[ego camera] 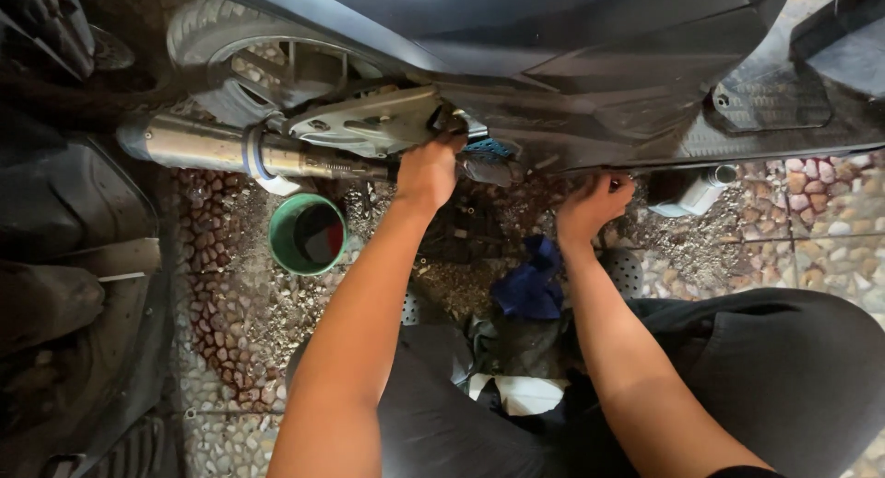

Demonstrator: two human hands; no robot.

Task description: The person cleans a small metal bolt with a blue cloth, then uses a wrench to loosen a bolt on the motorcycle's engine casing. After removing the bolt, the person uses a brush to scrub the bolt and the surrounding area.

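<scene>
i see my left hand [426, 172] gripping something hidden under the scooter [553, 63]; right hand [593, 206] fingers tucked underneath, grip unclear.

Above: dark scooter body [590, 63] overhangs both hands — no way up.
Left: exhaust pipe [230, 149] and green bucket [307, 234] crowd the left hand [426, 172].
Right: grey container [693, 190] near right hand [592, 206].
Between: blue rag [533, 280] on pebbled floor [240, 303] — open gap.
</scene>
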